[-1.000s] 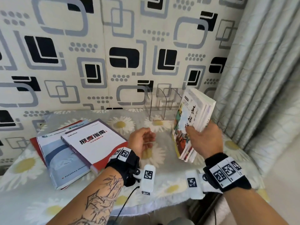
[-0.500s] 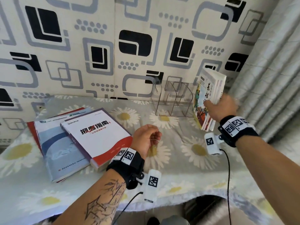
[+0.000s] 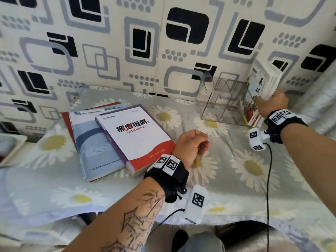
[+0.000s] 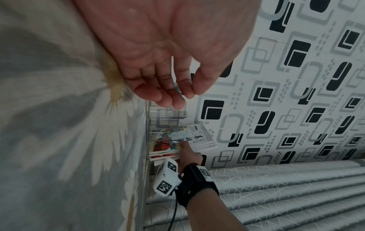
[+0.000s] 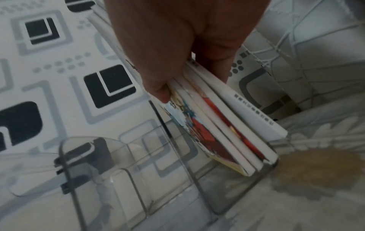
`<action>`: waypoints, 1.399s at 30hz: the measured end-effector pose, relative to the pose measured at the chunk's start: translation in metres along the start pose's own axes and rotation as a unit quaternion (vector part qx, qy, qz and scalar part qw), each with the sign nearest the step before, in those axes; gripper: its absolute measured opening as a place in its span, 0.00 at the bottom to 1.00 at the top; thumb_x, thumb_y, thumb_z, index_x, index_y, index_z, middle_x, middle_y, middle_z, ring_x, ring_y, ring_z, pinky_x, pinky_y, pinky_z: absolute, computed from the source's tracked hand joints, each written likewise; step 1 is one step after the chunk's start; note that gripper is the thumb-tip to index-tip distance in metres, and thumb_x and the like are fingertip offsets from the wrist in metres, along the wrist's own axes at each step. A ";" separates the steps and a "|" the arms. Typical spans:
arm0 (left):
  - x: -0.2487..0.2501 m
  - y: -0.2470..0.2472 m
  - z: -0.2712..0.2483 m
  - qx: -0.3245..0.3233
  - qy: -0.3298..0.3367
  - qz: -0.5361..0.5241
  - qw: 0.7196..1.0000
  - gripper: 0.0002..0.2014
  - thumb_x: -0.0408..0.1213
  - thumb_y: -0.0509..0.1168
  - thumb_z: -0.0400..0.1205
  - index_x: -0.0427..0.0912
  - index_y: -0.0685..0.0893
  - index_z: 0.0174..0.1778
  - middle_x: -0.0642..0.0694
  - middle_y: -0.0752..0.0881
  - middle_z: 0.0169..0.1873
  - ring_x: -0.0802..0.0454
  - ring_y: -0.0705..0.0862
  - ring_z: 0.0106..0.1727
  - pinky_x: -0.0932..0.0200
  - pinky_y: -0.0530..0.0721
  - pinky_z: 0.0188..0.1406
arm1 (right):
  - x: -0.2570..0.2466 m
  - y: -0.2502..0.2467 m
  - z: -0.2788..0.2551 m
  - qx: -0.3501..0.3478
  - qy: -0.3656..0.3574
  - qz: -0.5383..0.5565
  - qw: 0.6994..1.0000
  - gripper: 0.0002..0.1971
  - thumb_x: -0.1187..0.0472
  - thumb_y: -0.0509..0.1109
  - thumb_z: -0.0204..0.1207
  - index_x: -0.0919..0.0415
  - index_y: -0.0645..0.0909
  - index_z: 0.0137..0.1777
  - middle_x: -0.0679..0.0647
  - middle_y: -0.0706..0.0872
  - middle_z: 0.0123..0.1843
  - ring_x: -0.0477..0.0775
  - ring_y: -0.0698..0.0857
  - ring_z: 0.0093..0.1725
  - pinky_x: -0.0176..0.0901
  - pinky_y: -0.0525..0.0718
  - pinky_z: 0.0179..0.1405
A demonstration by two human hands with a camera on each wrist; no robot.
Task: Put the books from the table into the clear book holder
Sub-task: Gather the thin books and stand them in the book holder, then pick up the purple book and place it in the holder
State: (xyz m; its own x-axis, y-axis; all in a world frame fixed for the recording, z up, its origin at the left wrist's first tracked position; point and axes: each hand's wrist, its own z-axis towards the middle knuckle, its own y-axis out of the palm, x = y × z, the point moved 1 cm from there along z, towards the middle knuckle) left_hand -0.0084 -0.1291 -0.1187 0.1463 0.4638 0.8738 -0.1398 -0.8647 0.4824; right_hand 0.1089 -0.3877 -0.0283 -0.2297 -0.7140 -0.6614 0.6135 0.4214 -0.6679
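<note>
Bright head view, dim, blurred wrist views

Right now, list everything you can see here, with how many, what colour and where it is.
bundle of thin books: one bundle, white with colourful covers, lower edges inside the holder's right-end slot
clear book holder: one, transparent, at the table's back right by the wall
large books: three or so, white-and-red on top, blue-grey and red beneath, stacked flat at table left
tablecloth: one, grey with white daisies, covering the table
wall panel: white with black and grey squares, behind the table
curtain: grey, at right
left hand: loosely curled, empty, above the table's middle
right hand: grips the bundle
</note>
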 end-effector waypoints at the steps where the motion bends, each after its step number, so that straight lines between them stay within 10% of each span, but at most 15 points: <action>1: 0.000 0.000 0.000 -0.001 -0.001 0.000 1.000 0.11 0.25 0.60 0.78 0.39 0.79 0.31 0.46 0.83 0.21 0.50 0.76 0.25 0.62 0.71 0.23 | 0.001 0.004 0.003 -0.002 -0.006 -0.006 1.000 0.27 0.52 0.76 0.71 0.67 0.82 0.67 0.68 0.88 0.64 0.69 0.89 0.60 0.66 0.87 0.58; 13: -0.002 -0.001 0.003 -0.006 0.003 0.017 1.000 0.12 0.26 0.62 0.78 0.41 0.81 0.30 0.47 0.83 0.21 0.52 0.77 0.24 0.65 0.73 0.22 | 0.006 0.008 0.006 -0.165 -0.058 -0.158 0.972 0.36 0.57 0.85 0.62 0.63 0.78 0.71 0.66 0.86 0.65 0.69 0.85 0.61 0.54 0.84 0.60; 23: 0.010 0.002 -0.012 -0.038 -0.009 0.041 0.998 0.08 0.27 0.61 0.80 0.39 0.79 0.35 0.40 0.82 0.31 0.49 0.77 0.28 0.63 0.71 0.23 | 0.002 -0.009 -0.081 0.050 -0.014 -0.017 0.999 0.33 0.51 0.76 0.69 0.62 0.69 0.71 0.65 0.76 0.69 0.68 0.76 0.68 0.58 0.77 0.66; 29: 0.041 -0.007 -0.055 -0.094 0.027 0.128 0.987 0.06 0.29 0.62 0.79 0.42 0.81 0.37 0.41 0.85 0.35 0.47 0.84 0.35 0.57 0.76 0.28 | -0.031 0.010 -0.135 -0.163 0.086 0.221 0.958 0.12 0.58 0.73 0.69 0.59 0.81 0.52 0.54 0.85 0.49 0.57 0.82 0.46 0.49 0.81 0.44; 35: 0.111 -0.068 -0.060 0.218 0.151 0.210 0.941 0.07 0.37 0.62 0.68 0.43 0.85 0.35 0.47 0.86 0.35 0.45 0.83 0.42 0.56 0.77 0.40 | -0.090 0.046 -0.187 -0.336 0.127 0.275 0.892 0.05 0.56 0.72 0.74 0.57 0.84 0.42 0.54 0.85 0.40 0.53 0.82 0.33 0.42 0.78 0.33; 42: 0.134 -0.148 -0.051 0.352 -0.033 0.303 0.885 0.31 0.51 0.63 0.62 0.41 0.84 0.61 0.34 0.83 0.64 0.33 0.81 0.64 0.43 0.80 0.64 | -0.119 0.081 -0.229 -0.424 0.134 0.221 0.868 0.14 0.53 0.71 0.67 0.62 0.84 0.48 0.58 0.88 0.43 0.56 0.84 0.32 0.44 0.82 0.34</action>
State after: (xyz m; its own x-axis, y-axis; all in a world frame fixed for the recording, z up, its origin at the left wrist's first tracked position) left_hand -0.0184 0.0712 -0.0696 0.3142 -0.1191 0.9419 0.4287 -0.8674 -0.2527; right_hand 0.0128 -0.1405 -0.0819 -0.3501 -0.2711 -0.8966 -0.0635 0.9619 -0.2661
